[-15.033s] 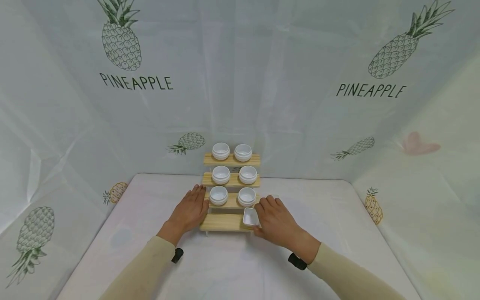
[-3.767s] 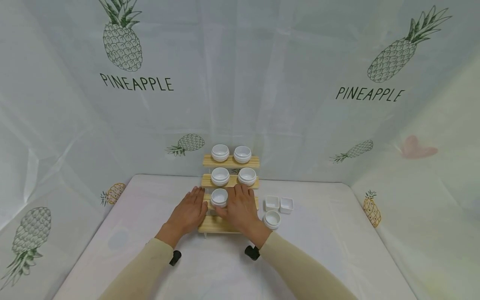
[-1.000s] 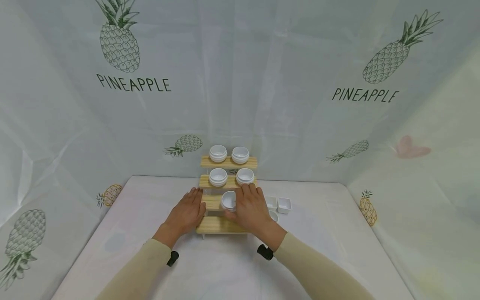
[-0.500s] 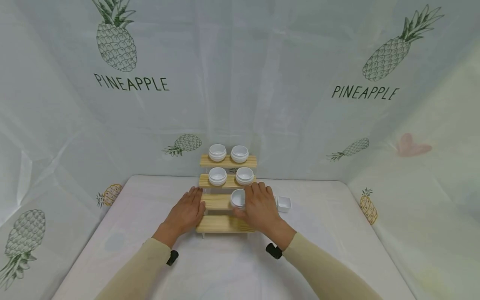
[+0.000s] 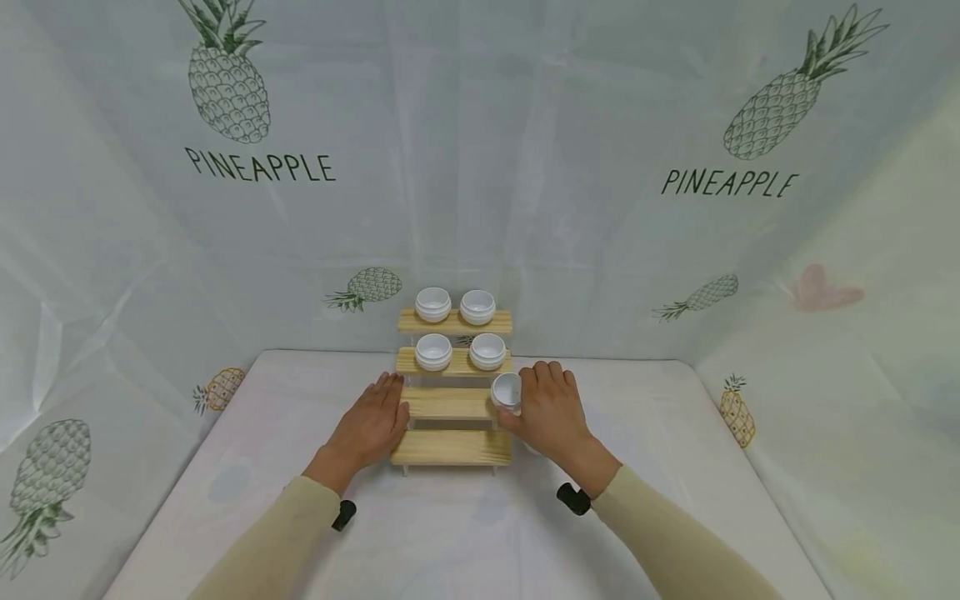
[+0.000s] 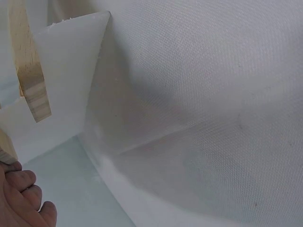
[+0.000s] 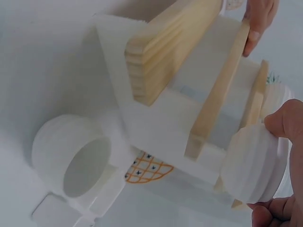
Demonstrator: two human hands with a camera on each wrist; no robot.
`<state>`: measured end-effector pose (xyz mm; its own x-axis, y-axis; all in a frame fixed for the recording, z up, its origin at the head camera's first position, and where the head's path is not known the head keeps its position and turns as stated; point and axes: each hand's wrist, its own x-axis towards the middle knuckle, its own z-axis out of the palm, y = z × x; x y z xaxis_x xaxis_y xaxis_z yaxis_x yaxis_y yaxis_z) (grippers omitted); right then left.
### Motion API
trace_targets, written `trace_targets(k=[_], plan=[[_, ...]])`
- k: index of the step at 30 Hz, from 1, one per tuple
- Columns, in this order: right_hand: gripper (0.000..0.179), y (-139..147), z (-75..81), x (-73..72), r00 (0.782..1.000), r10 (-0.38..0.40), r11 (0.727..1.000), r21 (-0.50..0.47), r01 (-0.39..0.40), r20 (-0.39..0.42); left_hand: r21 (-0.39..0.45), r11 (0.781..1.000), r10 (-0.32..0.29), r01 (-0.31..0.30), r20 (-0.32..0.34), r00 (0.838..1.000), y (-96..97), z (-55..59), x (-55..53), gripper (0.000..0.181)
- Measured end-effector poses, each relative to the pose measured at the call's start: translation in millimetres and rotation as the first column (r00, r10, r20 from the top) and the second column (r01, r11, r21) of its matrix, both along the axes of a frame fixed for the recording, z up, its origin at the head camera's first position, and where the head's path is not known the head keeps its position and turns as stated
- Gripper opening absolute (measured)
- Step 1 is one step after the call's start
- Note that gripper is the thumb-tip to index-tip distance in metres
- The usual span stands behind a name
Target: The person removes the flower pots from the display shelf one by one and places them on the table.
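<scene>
A four-tier stepped stand [image 5: 450, 448] with wooden shelves stands near the back of the table. My left hand [image 5: 371, 421] lies along its left side with fingers extended, touching the shelf ends; part of this hand [image 6: 23, 198] shows in the left wrist view. At the stand's right side, my right hand [image 5: 555, 412] grips a small round white bowl [image 5: 506, 392] between thumb and fingers. In the right wrist view this ribbed bowl [image 7: 251, 163] is beside the shelf ends. Two round white bowls sit on each of the upper two shelves, including a front one [image 5: 433, 352].
Right of the stand, the right wrist view shows another round white bowl [image 7: 71, 156] on the table beside square white dishes [image 7: 57, 210]. My right hand mostly hides them in the head view. A pineapple-print cloth [image 5: 465, 167] hangs behind the table.
My right hand has carried the round bowl rightward from the third shelf to past its right end. Fifteen seconds ago, two bowls were on that shelf and a square dish below. The left hand stays.
</scene>
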<state>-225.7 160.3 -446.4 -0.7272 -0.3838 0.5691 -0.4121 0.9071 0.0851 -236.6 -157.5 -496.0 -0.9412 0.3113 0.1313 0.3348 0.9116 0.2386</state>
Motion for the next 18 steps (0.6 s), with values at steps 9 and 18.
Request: trace_targets(k=[9, 18], plan=[[0.06, 23.6, -2.4, -4.3, 1.0, -0.012, 1.0, -0.014, 0.012, -0.022, 0.002, 1.0, 0.002, -0.002, 0.017, 1.0, -0.7, 0.1, -0.2, 0.064], [0.059, 49.3, -11.1, -4.4, 0.998, -0.019, 0.999, -0.033, 0.017, -0.056, 0.0, 1.0, 0.003, -0.003, 0.012, 1.0, -1.2, -2.8, -2.7, 0.065]])
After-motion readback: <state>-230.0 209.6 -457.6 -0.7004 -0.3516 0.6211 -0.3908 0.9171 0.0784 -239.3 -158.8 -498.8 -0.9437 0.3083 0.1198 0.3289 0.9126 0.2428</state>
